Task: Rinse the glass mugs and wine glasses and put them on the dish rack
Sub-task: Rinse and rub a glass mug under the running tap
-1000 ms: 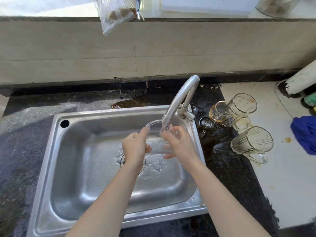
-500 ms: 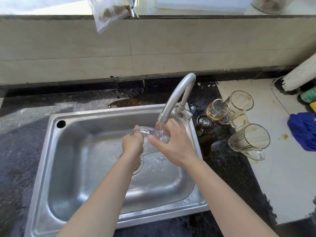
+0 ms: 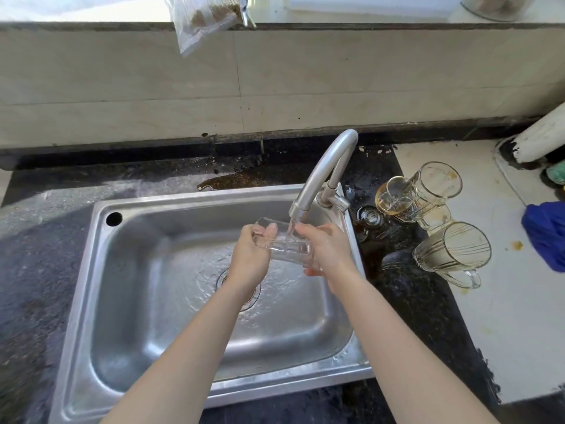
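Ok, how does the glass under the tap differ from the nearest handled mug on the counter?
The glass is clear, held by the left hand and right hand under running water over the sink; the handled mug is brown-stained, lying untouched on the counter. No handle shows on the glass. Both lie sideways.
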Demonstrator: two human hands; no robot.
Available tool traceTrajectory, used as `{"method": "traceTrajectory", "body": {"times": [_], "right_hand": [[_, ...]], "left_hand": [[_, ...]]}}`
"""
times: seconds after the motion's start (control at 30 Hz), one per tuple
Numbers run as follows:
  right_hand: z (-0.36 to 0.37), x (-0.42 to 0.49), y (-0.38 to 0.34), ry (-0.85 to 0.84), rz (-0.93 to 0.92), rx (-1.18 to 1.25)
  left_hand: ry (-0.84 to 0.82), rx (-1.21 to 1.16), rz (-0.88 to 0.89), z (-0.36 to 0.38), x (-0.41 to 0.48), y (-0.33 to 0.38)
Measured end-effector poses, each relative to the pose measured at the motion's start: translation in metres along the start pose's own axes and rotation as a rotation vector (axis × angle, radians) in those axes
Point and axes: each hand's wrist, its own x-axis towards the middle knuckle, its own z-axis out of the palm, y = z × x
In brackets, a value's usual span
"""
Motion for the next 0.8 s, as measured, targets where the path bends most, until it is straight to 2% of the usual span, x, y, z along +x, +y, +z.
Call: {"method": "traceTrajectory", "body": {"times": [0.03, 0.1, 0.23, 0.33, 0.43, 0.53, 0.6, 0.67, 0.8], "right_hand": [[0.0, 0.001, 0.003, 0.033, -0.037, -0.027], [0.003, 0.001, 0.008, 0.101, -0.102, -0.098], [0.005, -0.004, 0.015, 0.241, -0.298, -0.382], [0.005, -0.014, 0.016, 0.272, -0.446, -0.452], [0.008, -0.023, 0.017, 0.24, -0.555, -0.57], [0.011, -0.027, 0.016, 0.189, -0.577, -0.631], [0.013, -0.028, 0.009, 0.136, -0.53, -0.652], [0.014, -0.025, -0.003, 0.064, -0.424, -0.712], [0.023, -0.019, -0.025, -0.097, -0.312, -0.975]], "left_hand": [[-0.042, 0.008, -0.022, -0.001, -0.002, 0.001], [-0.1, -0.143, -0.135, -0.003, -0.009, 0.003], [-0.018, -0.573, -0.54, -0.001, -0.006, 0.002], [-0.037, -0.814, -0.692, 0.003, 0.003, 0.001], [-0.047, -0.934, -0.715, 0.005, 0.011, 0.001], [-0.024, -0.927, -0.704, 0.005, 0.017, -0.002], [0.006, -0.919, -0.682, 0.002, 0.017, -0.001], [0.026, -1.016, -0.69, -0.004, 0.016, 0.0], [0.043, -1.082, -0.691, -0.014, 0.01, -0.003]]}}
